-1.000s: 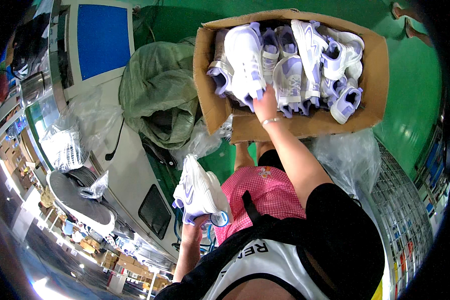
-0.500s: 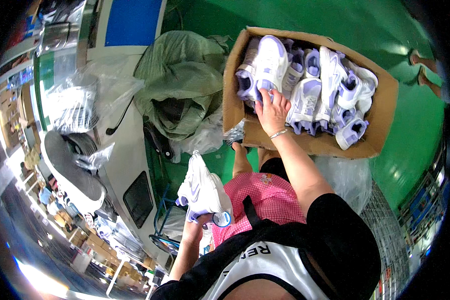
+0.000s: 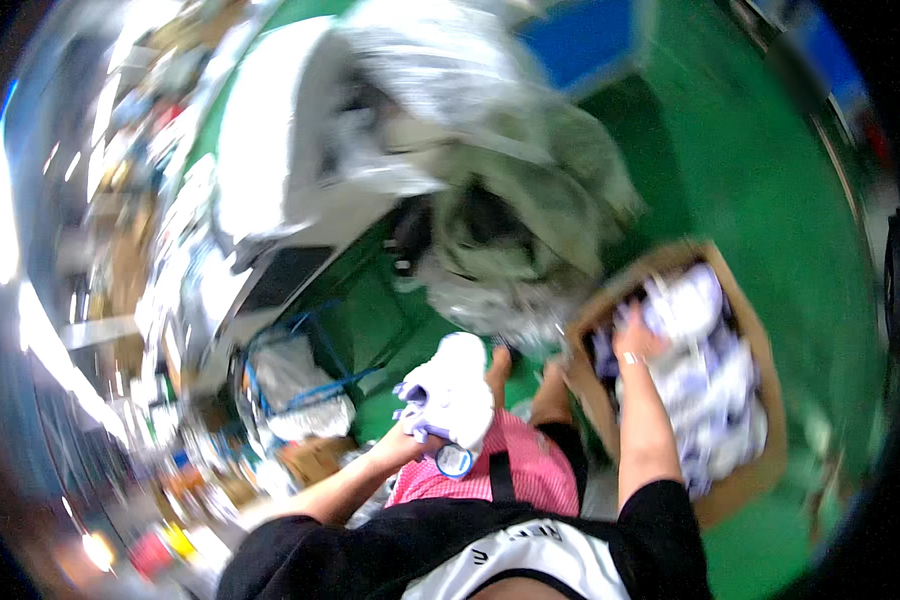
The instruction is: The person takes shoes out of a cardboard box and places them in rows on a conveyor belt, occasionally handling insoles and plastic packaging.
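In front of my pink checked apron, my left hand (image 3: 417, 443) is closed on a white sneaker (image 3: 457, 392) with lavender trim. A round blue-and-white tag (image 3: 454, 461) hangs from it. Whether a second shoe is pressed against it I cannot tell. On the right, my right hand (image 3: 638, 337) reaches into a cardboard box (image 3: 759, 322) filled with white-and-lavender sneakers (image 3: 715, 400). It lies beside a white shoe (image 3: 686, 300) at the box's far end. Motion blur smears its fingers, so any grip is unclear.
A greenish sack (image 3: 570, 170) lies on the green floor ahead, with clear plastic (image 3: 490, 305) below it. To the left is a white table (image 3: 330, 225) bearing plastic-wrapped things. A blue metal frame (image 3: 315, 385) stands nearer, at left.
The view has swung, so the box now appears lower and further right. My right hand stays at the shoes in the box. My left hand still holds the sneaker.
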{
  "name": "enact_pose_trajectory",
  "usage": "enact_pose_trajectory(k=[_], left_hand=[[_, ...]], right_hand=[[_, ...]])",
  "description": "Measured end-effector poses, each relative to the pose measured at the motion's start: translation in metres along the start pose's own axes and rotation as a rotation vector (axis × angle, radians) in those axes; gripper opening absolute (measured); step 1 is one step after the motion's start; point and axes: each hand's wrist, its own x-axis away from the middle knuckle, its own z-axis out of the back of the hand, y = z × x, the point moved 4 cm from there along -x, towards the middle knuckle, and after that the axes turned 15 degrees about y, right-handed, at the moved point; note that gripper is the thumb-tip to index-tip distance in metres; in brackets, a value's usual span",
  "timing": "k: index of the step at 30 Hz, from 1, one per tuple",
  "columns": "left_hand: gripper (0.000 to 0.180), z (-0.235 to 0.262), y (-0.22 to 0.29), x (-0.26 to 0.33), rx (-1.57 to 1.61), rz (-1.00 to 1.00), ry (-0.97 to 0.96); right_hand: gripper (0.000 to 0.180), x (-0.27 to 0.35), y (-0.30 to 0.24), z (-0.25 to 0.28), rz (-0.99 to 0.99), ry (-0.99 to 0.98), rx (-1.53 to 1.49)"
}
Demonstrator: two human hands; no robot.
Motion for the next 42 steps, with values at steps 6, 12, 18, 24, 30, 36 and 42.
enact_pose_trajectory(k=[6, 12, 18, 24, 30, 36, 42], left_hand=[[0.03, -0.01, 0.012, 0.009, 0.302, -0.148, 0.039], [0.026, 0.021, -0.034, 0.009, 0.348, -0.283, 0.274], [0.025, 0.119, -0.024, 0.028, 0.23, -0.292, 0.539], [0.024, 0.226, -0.081, 0.013, 0.208, -0.353, 0.761], [0.025, 0.344, -0.125, 0.033, -0.181, -0.538, 1.171], [0.03, 0.443, -0.164, 0.007, -0.539, -0.728, 1.386], [0.014, 0.529, -0.149, -0.071, -0.686, -0.763, 1.397]], right_hand=[[0.049, -0.031, 0.024, 0.062, -0.103, -0.026, 0.456], [0.05, -0.021, 0.069, 0.13, -0.065, 0.038, 0.243], [0.067, 0.052, 0.017, 0.183, -0.117, -0.143, -0.28], [0.067, 0.137, -0.093, 0.184, -0.176, 0.042, -0.543], [0.067, 0.208, -0.232, 0.18, -0.051, 0.218, -0.79], [0.066, 0.253, -0.409, 0.215, 0.414, 0.193, -0.995], [0.046, 0.281, -0.645, 0.157, 1.063, -0.226, -0.565]])
